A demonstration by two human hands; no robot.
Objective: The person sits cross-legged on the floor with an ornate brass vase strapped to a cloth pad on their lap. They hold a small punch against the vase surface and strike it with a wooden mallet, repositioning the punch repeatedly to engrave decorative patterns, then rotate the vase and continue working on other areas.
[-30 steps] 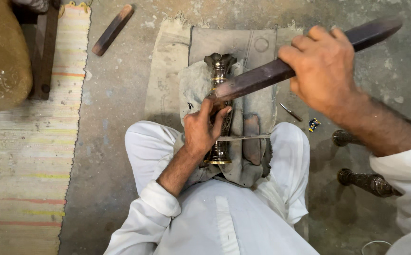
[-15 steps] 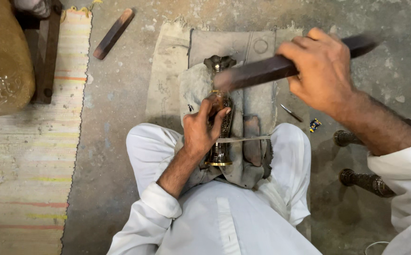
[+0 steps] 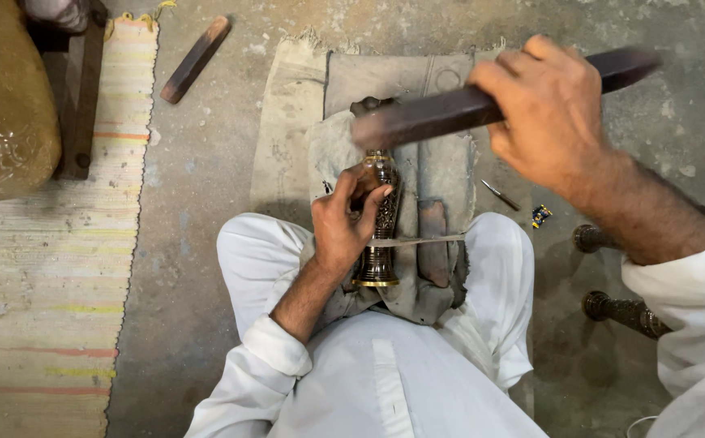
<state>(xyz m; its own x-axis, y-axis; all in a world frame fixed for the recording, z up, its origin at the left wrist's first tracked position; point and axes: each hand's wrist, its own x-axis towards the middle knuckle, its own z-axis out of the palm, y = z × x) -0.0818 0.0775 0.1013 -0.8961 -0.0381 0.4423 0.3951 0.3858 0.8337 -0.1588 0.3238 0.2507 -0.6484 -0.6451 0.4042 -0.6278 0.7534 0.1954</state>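
The floor was rough grey concrete [image 3: 206, 186], dusty and a little cracked. On the left lay a striped woven mat [image 3: 44, 276] with pale yellow, pink and cream bands. A big golden metal pot [image 3: 0, 122] with a bumpy pattern sat at the top left edge, partly on the mat. The person sat with legs in white trousers [image 3: 247, 259] spread apart. Between the knees lay a folded grey cloth pad [image 3: 441, 170] on a pale sack.

The right hand [image 3: 547, 122] was closed tight around a long dark flat wooden bar [image 3: 450, 109]. The bar was up in the air over the cloth, and its near end looked blurry.

The left hand [image 3: 340, 223] was wrapped around a small dark brass vase [image 3: 381, 235]. The vase lay on the cloth between the legs. It had a thin neck, tiny carved patterns all over its body and a shiny gold ring at its foot, which pointed toward the person. A thin strap crossed the pad just beside it.

Two more dark metal vases [image 3: 620, 312] lay on the floor at the right, near the sleeve. A short brown wooden stick [image 3: 196, 58] lay well apart at the top. A thin metal tool [image 3: 500, 195] and a tiny blue thing [image 3: 541, 215] lay near each other by the pad.
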